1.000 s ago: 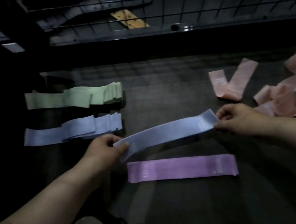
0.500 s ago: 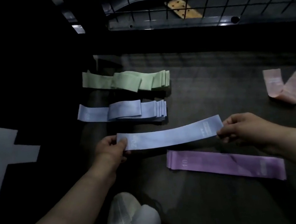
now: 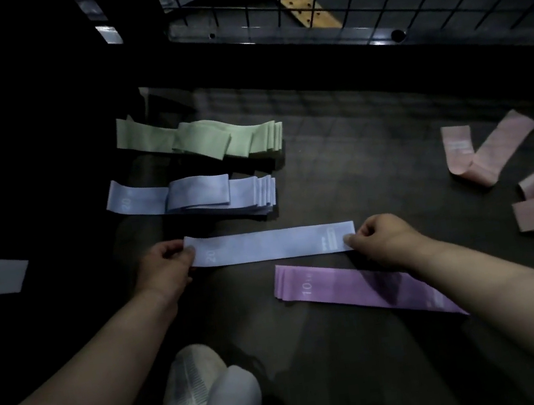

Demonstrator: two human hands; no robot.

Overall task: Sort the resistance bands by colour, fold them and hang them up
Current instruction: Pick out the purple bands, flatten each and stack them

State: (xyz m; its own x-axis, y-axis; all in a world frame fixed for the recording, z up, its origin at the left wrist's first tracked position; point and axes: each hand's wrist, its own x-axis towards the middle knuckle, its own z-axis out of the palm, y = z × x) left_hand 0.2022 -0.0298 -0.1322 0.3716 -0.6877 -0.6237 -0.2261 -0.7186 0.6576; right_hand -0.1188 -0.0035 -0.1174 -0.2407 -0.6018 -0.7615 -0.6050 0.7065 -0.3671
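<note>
The blue band [image 3: 272, 245], bowed upward half a second ago, is now pulled straight and flat. The left hand [image 3: 167, 265] pinches its 9 o'clock end and the right hand [image 3: 381, 237] its 3 o'clock end. The blue stack [image 3: 196, 199] lies at its 11 o'clock, the purple band [image 3: 358, 289] at 5 o'clock.

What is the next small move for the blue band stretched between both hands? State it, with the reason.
Probably carry the blue band onto the blue pile just beyond it: left hand and right hand pinch its ends, it is flat, and the colours match.
</note>
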